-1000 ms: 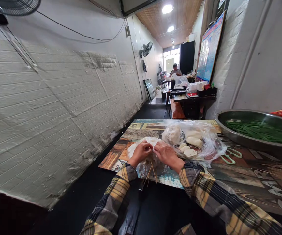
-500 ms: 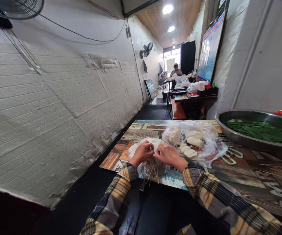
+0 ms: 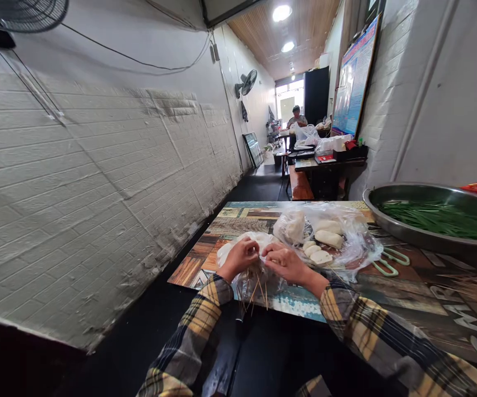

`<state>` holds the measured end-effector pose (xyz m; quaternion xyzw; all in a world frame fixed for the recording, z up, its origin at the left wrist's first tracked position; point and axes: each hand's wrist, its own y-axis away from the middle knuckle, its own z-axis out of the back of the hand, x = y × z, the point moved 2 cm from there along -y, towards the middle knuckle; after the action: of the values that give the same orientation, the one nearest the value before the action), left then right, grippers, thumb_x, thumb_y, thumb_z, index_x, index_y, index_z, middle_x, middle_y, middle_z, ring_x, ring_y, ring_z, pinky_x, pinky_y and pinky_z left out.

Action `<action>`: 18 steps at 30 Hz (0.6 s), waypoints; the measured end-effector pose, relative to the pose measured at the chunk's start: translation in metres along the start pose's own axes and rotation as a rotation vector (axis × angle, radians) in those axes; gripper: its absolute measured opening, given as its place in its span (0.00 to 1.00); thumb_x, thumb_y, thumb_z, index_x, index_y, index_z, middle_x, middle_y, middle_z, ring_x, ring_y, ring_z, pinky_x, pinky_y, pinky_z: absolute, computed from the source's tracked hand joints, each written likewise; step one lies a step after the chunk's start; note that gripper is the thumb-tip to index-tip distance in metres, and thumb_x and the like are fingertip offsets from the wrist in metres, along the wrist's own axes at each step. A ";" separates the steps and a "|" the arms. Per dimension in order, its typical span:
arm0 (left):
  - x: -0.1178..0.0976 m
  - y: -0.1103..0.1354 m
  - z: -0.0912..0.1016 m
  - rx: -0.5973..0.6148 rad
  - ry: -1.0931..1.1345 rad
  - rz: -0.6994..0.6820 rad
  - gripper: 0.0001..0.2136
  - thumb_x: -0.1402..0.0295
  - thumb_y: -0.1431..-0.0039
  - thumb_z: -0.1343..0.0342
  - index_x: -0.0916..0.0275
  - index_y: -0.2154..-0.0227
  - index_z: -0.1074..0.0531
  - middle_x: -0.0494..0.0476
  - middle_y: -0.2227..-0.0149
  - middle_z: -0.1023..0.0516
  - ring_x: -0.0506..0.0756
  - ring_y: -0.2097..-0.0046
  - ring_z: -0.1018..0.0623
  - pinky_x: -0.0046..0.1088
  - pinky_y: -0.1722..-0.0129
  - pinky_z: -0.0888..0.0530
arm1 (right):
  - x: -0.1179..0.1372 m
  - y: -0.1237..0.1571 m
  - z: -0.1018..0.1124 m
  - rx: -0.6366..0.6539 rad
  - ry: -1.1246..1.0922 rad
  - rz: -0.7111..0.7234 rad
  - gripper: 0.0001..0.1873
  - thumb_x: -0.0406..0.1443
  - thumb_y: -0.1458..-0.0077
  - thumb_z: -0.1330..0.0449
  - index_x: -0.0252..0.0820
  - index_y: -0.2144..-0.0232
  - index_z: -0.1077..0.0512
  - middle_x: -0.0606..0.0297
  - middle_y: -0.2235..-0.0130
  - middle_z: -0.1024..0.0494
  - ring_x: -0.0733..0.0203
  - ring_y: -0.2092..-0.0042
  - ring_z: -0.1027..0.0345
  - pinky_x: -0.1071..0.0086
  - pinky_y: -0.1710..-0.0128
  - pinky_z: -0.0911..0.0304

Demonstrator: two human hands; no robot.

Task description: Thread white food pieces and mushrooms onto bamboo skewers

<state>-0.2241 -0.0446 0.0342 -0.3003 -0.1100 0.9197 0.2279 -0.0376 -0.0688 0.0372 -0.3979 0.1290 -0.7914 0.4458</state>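
Note:
Both my hands meet at the near left corner of a patterned table. My left hand is closed on a clear plastic bag of white food with thin wooden skewers sticking out below it. My right hand pinches the same bag from the right, fingers bent. Just behind my right hand lies a second clear bag holding several white dough pieces.
A wide metal basin with green stalks sits at the right, pale green scissors in front of it. A brick wall runs along the left. A person sits at a far table down the aisle, with a bench beside it.
My right forearm has swung slightly right and my right fingers have shifted on the bag. The left hand stays closed in place.

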 end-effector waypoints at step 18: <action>0.009 -0.002 -0.002 -0.088 -0.009 -0.004 0.03 0.76 0.51 0.47 0.63 0.75 0.32 0.51 0.69 0.34 0.51 0.67 0.32 0.26 0.67 0.34 | -0.016 -0.012 -0.027 -0.147 0.071 -0.332 0.31 0.27 0.50 0.43 0.40 0.42 0.35 0.57 0.52 0.24 0.59 0.60 0.28 0.60 0.51 0.33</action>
<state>-0.2285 -0.0387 0.0283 -0.3057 -0.1519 0.9148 0.2158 -0.0604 -0.0533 0.0176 -0.4172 0.1345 -0.8560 0.2741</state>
